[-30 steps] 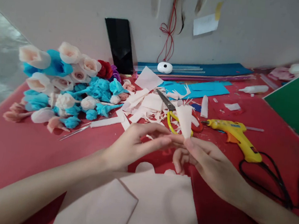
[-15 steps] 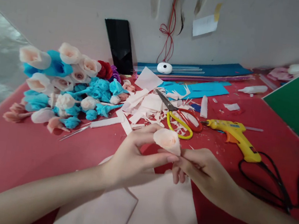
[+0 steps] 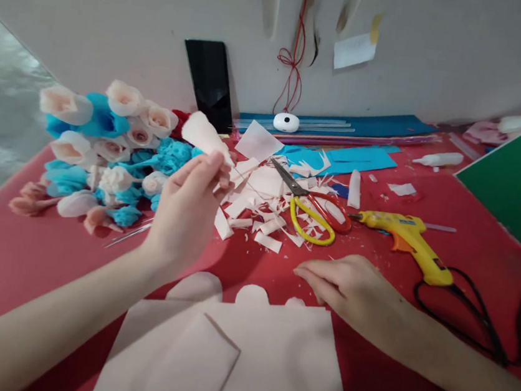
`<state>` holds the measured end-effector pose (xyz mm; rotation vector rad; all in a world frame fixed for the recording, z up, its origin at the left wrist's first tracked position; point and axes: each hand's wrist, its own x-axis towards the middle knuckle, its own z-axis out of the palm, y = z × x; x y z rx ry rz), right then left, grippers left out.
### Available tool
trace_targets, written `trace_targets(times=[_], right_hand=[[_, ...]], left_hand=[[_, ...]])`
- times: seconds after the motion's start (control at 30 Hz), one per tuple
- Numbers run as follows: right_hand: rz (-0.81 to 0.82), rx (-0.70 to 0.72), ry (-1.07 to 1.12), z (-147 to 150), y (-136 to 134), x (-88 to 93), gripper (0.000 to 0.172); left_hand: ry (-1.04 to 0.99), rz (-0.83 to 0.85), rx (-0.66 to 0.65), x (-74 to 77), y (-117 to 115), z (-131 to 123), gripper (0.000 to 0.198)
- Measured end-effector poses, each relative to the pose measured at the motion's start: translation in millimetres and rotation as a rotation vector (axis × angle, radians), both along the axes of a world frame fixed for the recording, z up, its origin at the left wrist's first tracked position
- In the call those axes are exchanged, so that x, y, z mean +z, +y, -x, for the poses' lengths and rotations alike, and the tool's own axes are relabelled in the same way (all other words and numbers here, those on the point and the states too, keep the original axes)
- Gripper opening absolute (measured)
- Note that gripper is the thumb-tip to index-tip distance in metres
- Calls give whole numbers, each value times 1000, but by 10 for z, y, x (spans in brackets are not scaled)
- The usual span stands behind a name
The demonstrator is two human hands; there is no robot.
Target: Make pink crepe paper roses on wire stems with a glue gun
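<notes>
My left hand (image 3: 188, 206) is raised near the flower pile, its fingers closed on the base of a pale pink paper flower (image 3: 202, 132). The bloom tilts up to the left, and a thin wire stem sticks out to the right below the fingers. My right hand (image 3: 339, 283) is low over the red table, fingers drawn together, with nothing visible in them. Below the hands lie pale pink paper sheets (image 3: 279, 361), one folded piece on top. Rounded paper petals (image 3: 253, 295) show along their far edge.
Several finished paper flowers (image 3: 72, 149) are heaped at left. Scissors (image 3: 309, 204) lie on paper scraps (image 3: 266, 183). A yellow glue gun (image 3: 410, 238) with a black cord lies at right. A phone (image 3: 211, 86) leans on the wall, near a white case (image 3: 286, 122). A green board (image 3: 520, 181) stands at right.
My left hand has carried the flower up and left, away from my right hand, which has let go of it. The petals behind the sheets are now uncovered.
</notes>
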<state>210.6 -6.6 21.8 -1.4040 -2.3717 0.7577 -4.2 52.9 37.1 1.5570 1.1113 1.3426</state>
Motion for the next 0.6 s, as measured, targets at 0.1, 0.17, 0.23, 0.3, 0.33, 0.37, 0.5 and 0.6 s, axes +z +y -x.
trace_targets(times=[0.1, 0.17, 0.23, 0.3, 0.33, 0.37, 0.5, 0.6], right_hand=[[-138, -175, 38, -43, 55, -11, 46], [-191, -265, 122, -58, 99, 6, 26], [-201, -231, 196, -57, 137, 34, 39], [-205, -149, 231, -47, 155, 57, 56], [-193, -118, 232, -39, 152, 65, 52], [-175, -116, 233, -32, 142, 69, 44], [-84, -29, 266, 9, 62, 80, 23], [-89, 72, 307, 49, 19, 86, 20]], left_hand=[[-337, 119, -3, 28, 8, -8, 22], [-375, 156, 7, 19, -32, -50, 20], [-361, 210, 30, -5, -88, -97, 18], [-289, 260, 2, -35, -148, -132, 15], [-249, 274, -32, -49, -179, -145, 14], [-204, 274, -84, -60, -210, -154, 12], [-16, 132, -297, -72, -338, -182, 5], [108, -41, -329, -54, -409, -211, 5]])
